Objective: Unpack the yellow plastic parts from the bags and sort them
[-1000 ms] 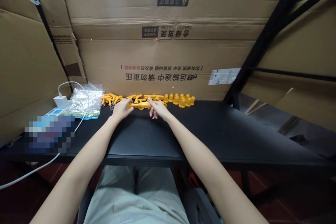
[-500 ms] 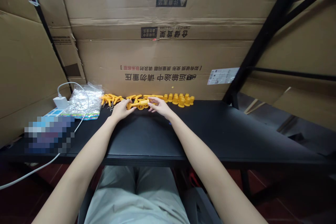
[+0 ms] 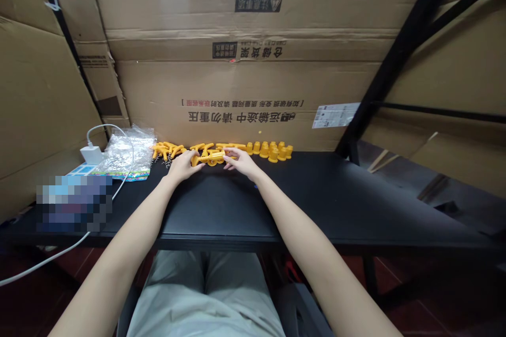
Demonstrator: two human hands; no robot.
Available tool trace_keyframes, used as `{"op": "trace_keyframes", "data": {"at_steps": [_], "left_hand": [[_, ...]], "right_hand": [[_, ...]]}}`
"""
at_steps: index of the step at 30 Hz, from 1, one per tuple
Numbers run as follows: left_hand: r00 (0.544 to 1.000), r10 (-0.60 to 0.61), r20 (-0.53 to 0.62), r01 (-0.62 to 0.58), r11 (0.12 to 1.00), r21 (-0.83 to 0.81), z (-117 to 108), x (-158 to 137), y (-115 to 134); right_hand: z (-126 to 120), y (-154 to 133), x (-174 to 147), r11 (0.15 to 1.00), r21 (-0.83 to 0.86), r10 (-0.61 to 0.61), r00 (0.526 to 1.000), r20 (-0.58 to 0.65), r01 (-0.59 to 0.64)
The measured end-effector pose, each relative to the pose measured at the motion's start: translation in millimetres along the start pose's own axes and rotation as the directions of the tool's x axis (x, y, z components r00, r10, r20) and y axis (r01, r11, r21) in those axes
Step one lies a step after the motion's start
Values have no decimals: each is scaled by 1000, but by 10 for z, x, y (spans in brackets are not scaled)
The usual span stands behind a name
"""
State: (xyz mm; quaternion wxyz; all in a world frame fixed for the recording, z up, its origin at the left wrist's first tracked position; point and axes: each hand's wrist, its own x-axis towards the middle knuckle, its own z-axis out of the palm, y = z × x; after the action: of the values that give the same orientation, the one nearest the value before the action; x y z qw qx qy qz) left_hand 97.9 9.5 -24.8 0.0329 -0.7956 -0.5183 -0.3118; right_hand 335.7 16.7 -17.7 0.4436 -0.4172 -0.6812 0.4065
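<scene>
Near the back of the black table, both hands are closed around yellow plastic pieces. My left hand [image 3: 182, 167] pinches a yellow piece with a round flared end [image 3: 195, 160], thumb in front. From it a narrow part runs right toward a yellow cylindrical piece [image 3: 216, 156], whose right end sits in the fingers of my right hand [image 3: 241, 164]. Whether these are two parts or one joined piece I cannot tell. Just behind and below them lie more yellow round pieces [image 3: 212, 164], partly hidden.
Yellow T-shaped handles [image 3: 168, 148] with small chains lie left of my hands. Several yellow flanged cups [image 3: 273, 150] stand at the right. A clear plastic bag [image 3: 128, 150], a white charger [image 3: 91, 155] with cable, and a blurred-out object [image 3: 75, 202] occupy the left. Cardboard [image 3: 245, 79] walls the back.
Both hands stay in nearly the same place. The yellow cylindrical piece between them sits very slightly lower.
</scene>
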Motion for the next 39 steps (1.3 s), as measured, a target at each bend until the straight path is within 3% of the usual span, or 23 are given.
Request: {"op": "trace_keyframes", "data": {"at_steps": [6,11,14,17,19,22,27,30,33,39], "left_hand": [[999,-34,17,34,999,-1,-35,-17,61],[997,-60,-44,55,993,-107,-47,-34,114],[992,-97,-84,87,990,-110,-26,-30,55],[981,-168,-98,170,985,12,-13,-33,-43],[961,-263,-82,270,958,96,-12,-44,-101],[923,-384,-34,383,906,179,-4,-66,-169],[898,-436,63,416,885,208,43,-79,-261],[902,-428,59,410,891,196,55,-73,-293],[906,-422,32,407,889,211,54,-74,-306],[900,-432,-46,431,872,232,70,-88,-344]], "right_hand": [[18,34,5,999,44,-25,1000,-1,25],[-14,92,80,987,48,-147,985,-91,152],[-82,110,101,967,-99,-252,931,-263,234],[-129,106,77,896,-352,-397,845,-357,272],[-117,96,60,809,-512,-493,808,-322,289],[-34,75,84,681,-661,-557,808,-189,315],[158,42,210,459,-824,-476,875,88,333],[253,57,228,332,-885,-395,900,184,326],[317,110,191,287,-904,-358,911,206,317],[314,208,130,310,-901,-333,922,197,304]]}}
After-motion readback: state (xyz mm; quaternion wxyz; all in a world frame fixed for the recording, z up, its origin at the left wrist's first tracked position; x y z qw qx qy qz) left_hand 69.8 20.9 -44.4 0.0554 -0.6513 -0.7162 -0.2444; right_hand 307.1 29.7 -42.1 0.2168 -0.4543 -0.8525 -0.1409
